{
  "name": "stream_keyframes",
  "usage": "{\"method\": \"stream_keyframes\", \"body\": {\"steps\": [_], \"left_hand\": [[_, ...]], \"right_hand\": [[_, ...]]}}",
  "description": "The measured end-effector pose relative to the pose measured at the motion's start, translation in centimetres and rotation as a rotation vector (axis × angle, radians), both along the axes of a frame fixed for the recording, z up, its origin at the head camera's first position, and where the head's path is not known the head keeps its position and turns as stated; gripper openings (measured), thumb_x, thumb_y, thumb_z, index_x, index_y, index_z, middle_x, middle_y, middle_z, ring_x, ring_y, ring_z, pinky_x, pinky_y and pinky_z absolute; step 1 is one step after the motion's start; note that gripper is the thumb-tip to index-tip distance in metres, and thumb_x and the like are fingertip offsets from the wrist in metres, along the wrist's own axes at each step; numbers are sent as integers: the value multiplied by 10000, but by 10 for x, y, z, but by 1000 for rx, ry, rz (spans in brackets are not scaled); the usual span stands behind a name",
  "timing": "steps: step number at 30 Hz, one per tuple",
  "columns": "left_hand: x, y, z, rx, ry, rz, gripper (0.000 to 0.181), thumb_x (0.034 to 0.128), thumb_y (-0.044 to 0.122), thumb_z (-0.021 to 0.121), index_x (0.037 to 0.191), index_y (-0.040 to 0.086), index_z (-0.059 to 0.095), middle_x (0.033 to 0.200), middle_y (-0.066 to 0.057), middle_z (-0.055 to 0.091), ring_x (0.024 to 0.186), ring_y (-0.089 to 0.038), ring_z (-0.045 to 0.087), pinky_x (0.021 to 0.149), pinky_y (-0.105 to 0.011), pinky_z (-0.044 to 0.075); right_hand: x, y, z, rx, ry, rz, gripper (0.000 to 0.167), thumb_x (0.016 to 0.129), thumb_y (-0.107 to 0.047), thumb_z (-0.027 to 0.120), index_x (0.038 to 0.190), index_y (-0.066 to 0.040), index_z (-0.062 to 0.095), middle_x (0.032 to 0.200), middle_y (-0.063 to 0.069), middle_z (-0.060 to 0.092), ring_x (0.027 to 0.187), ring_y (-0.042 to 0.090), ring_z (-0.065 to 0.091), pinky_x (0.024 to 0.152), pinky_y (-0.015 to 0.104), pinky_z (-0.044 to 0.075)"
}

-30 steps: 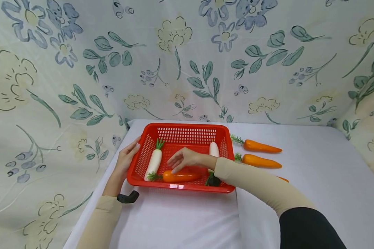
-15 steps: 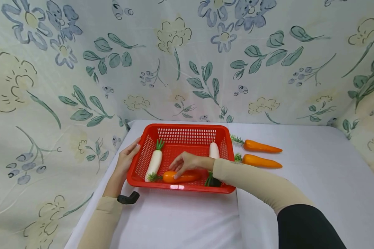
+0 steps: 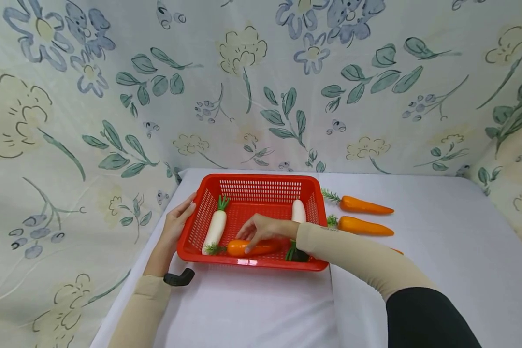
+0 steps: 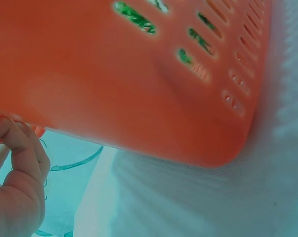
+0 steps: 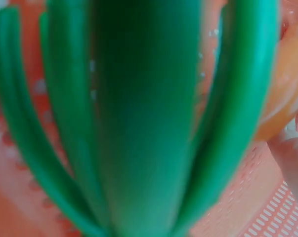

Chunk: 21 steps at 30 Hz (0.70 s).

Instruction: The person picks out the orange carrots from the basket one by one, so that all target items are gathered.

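Observation:
A red plastic basket (image 3: 261,177) stands on the white cloth. My left hand (image 3: 176,223) grips its left rim; in the left wrist view the fingers of that hand (image 4: 25,163) curl over the edge. Inside, an orange carrot (image 3: 235,247) with a feathery green top lies along the near wall. My right hand (image 3: 265,230) pinches this carrot from above, thumb on the near side. A white radish (image 3: 216,226) leans at the left end, and another white radish (image 3: 299,210) lies at the right, partly under my right wrist. Its green leaves (image 5: 144,108) fill the right wrist view.
Right of the basket lie a carrot (image 3: 365,205) and, nearer, a second carrot (image 3: 365,225). An orange tip (image 3: 398,251) shows past my right sleeve, the rest hidden. A floral cloth (image 3: 252,96) hangs behind and at the sides.
My right hand has come down onto the carrot in the basket, and its thumb and fingers have closed on it. My left hand and the basket have stayed put.

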<state>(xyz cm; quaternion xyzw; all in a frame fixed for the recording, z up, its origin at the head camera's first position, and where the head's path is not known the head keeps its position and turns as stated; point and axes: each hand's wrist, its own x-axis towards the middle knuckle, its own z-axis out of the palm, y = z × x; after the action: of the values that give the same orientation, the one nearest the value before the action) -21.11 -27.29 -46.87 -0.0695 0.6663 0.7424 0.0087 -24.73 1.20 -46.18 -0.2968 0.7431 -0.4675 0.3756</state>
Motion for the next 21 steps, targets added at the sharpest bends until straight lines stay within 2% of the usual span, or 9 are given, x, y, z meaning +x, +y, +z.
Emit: {"method": "stream_keyframes", "body": {"steps": [5, 10, 21], "left_hand": [[1, 2, 1, -2, 2, -8, 551, 1003, 344, 601, 1518, 224, 448, 1533, -99, 432, 1077, -129, 640, 868, -292, 557], [2, 1, 3, -7, 8, -17, 549, 1014, 334, 584, 1528, 215, 429, 1549, -97, 409, 1091, -122, 630, 874, -285, 552], [0, 1, 2, -17, -4, -6, 537, 1018, 337, 577, 1524, 218, 440, 1540, -78, 427, 1114, -143, 624, 884, -294, 549]], "right_hand": [[-1, -1, 5, -27, 21, 18, 380, 796, 61, 802, 1164, 65, 705, 1096, 126, 729, 990, 202, 681, 887, 283, 556], [-3, -1, 11, -40, 27, 13, 378, 797, 42, 810, 1163, 41, 717, 1097, 98, 734, 994, 216, 680, 883, 286, 558], [-6, 3, 40, -55, 30, 2, 385, 808, 0, 816, 1182, 5, 722, 1117, 76, 727, 997, 225, 683, 885, 301, 560]]}}
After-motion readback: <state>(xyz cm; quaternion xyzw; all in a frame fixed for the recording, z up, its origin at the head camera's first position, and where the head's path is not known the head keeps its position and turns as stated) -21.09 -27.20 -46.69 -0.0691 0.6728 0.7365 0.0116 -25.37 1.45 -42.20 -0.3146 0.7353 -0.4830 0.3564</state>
